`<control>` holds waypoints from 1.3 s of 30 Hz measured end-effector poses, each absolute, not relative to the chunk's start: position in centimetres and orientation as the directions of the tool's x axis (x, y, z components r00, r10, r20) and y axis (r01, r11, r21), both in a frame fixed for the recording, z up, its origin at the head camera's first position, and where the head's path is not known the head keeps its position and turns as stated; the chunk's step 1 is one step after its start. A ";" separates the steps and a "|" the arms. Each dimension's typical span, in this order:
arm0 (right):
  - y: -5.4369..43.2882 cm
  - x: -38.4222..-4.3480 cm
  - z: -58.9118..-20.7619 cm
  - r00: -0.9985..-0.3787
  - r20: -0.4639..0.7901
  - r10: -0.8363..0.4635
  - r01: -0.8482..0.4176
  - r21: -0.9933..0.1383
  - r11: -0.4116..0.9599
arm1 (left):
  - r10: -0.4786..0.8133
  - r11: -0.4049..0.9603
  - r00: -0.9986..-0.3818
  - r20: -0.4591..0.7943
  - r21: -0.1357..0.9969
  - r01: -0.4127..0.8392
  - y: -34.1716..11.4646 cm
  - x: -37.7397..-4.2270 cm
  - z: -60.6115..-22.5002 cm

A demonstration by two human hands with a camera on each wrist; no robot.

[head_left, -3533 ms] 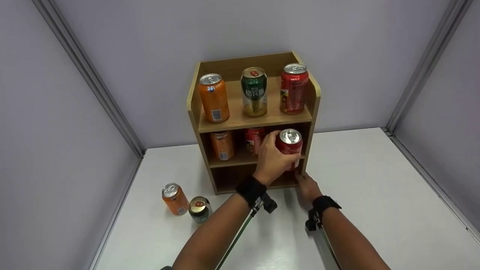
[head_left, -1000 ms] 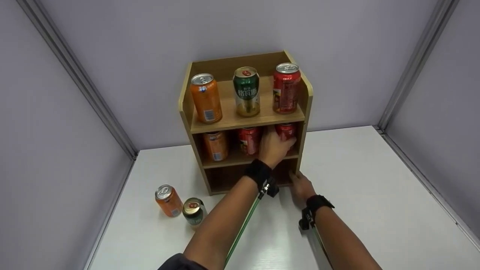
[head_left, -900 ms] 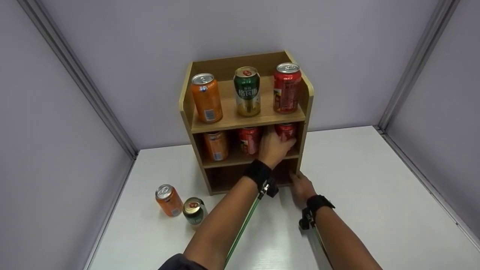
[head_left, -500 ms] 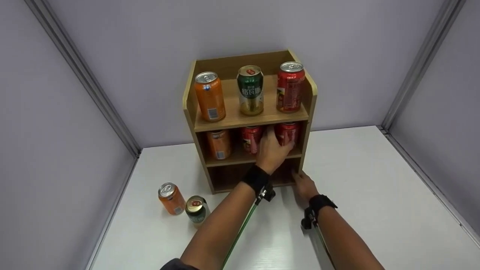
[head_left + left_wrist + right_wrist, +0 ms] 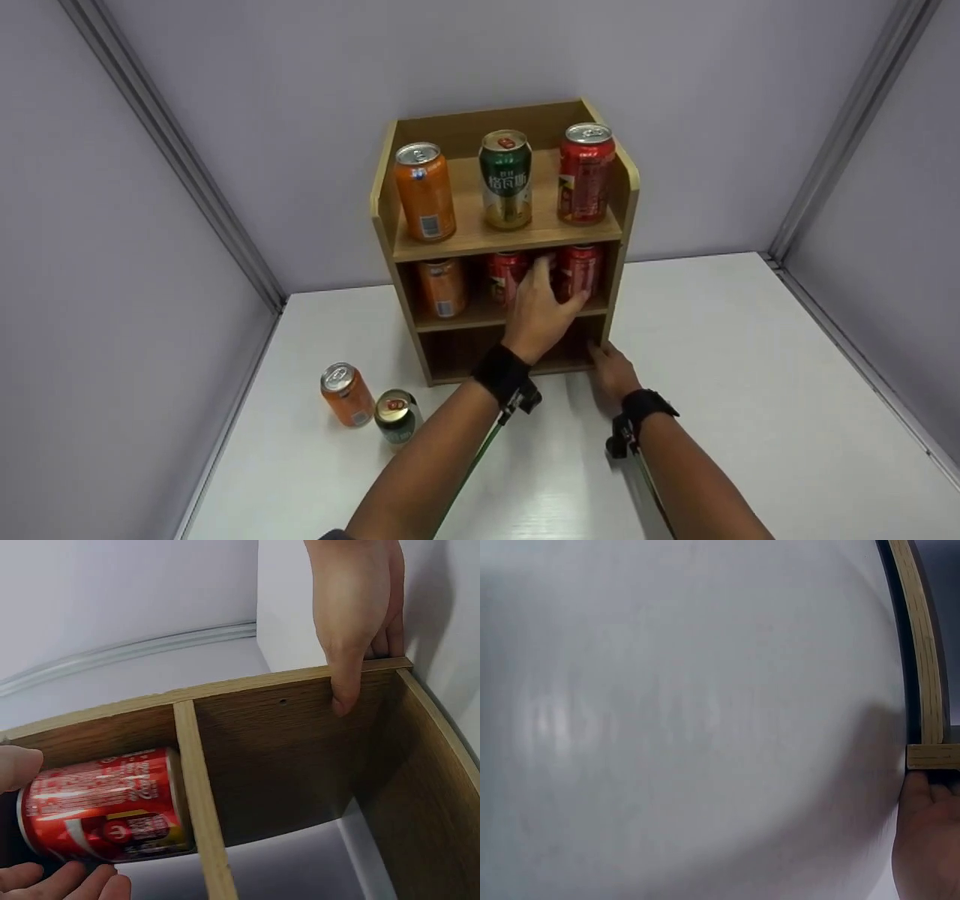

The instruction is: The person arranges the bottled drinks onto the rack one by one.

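My left hand is at the middle tier of a small wooden shelf, beside the red can standing at that tier's right end. In the left wrist view, its thumb and fingers lie spread around the near end of this red can, with gaps showing between them and the metal. Low on the shelf's right side panel, my right hand grips the edge. The left wrist view shows the right thumb inside the panel and the other fingers outside.
On the top tier stand an orange can, a green-and-gold can and a red can. The middle tier also holds an orange can and a red can. Another orange can and green can stand on the white table.
My left hand carried the red can into the middle tier's right end and set it down. Since half a second ago, its fingers have loosened and drawn back slightly. The right hand keeps its grip.
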State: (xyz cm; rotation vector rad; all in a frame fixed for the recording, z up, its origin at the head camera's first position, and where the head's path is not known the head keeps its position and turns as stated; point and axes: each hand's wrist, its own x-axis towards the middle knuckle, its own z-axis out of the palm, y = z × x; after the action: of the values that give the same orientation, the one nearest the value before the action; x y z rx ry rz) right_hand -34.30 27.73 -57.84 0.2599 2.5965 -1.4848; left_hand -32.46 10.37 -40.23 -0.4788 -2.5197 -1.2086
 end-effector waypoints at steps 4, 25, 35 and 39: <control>27.9 -34.3 -57.5 -0.975 -0.208 0.082 0.221 -0.840 0.496 | 0.188 0.545 -0.872 0.452 0.691 0.475 10.0 -31.9 -39.8; 27.6 -34.3 -57.4 -0.977 -0.199 0.074 0.210 -0.856 0.472 | 0.316 0.444 -0.775 0.547 0.637 0.630 5.4 -25.9 -40.9; 27.7 -33.7 -57.1 -0.977 -0.202 0.073 0.212 -0.855 0.473 | 0.248 0.542 -0.781 0.574 0.586 0.603 0.8 -24.1 -42.6; 27.8 -33.8 -57.2 -0.974 -0.221 0.056 0.222 -0.862 0.456 | 0.195 0.595 -0.769 0.609 0.550 0.586 -1.5 -23.9 -43.4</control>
State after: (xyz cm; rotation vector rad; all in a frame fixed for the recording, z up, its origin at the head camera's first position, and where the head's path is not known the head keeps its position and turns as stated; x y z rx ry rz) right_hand -33.79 27.77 -57.22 0.2446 2.5394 -1.5402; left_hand -23.90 -1.47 -43.43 -0.6205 -2.3300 -1.0559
